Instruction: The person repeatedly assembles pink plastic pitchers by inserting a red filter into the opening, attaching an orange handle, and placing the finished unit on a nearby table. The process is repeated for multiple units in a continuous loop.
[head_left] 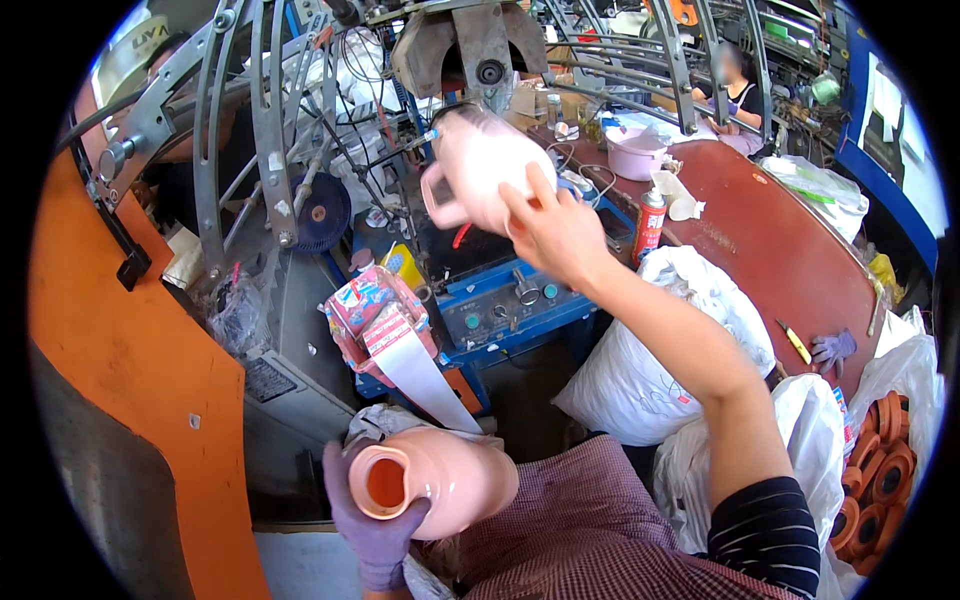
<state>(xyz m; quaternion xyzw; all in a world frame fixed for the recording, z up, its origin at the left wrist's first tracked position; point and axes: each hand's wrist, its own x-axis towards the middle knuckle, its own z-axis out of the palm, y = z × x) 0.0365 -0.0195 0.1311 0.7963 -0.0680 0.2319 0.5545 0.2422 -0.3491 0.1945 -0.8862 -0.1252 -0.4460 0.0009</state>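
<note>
My left hand (381, 536), in a purple glove, grips a pink jug (455, 480) around its neck. The jug lies tilted against my apron, with its spouted mouth turned up and an orange-looking inside. Higher up, my bare right hand (560, 225) holds a second pink jug (490, 165) by its near end, fingers spread over its side. That jug is tilted under the metal head (485, 60) of a machine, its loop handle pointing left. Its far end is partly hidden by the machine.
Below the machine is a blue control panel (515, 310). Left of it stands a pink basket (385, 340) with a roll of labels. To the right are a white sack (670, 345), a red spray can (650, 225) and a reddish table (760, 220). Another person (738, 95) sits beyond.
</note>
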